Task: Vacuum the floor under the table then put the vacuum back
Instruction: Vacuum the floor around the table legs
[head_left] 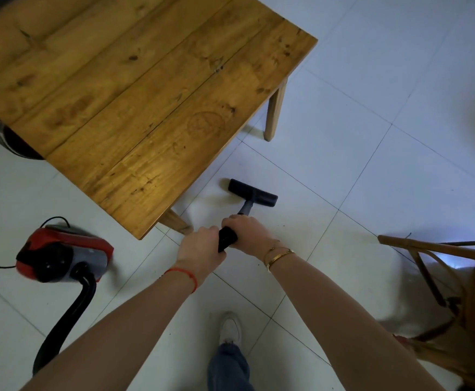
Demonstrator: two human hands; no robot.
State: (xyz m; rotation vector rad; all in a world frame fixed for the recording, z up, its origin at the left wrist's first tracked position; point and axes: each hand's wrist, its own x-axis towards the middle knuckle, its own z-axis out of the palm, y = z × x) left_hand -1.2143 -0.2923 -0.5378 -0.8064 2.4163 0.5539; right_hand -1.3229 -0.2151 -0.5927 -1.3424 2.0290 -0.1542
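Note:
A wooden plank table (134, 88) fills the upper left. Both hands grip the black vacuum wand (226, 238): my left hand (201, 246) on its near end, my right hand (246, 234) just ahead of it. The wand ends in a black floor nozzle (252, 192) resting on the white tiles just right of the table's near edge. The red and grey vacuum body (61, 251) sits on the floor at the left, beside the table corner. Its black hose (70, 311) curves down toward me and passes behind my left forearm.
A wooden chair (456, 292) stands close at the right. Two table legs show, a near table leg (177, 221) by my left hand and a far table leg (275, 108). A dark round object (19, 145) sits under the table's left edge. My foot (230, 328) is on the tiles below.

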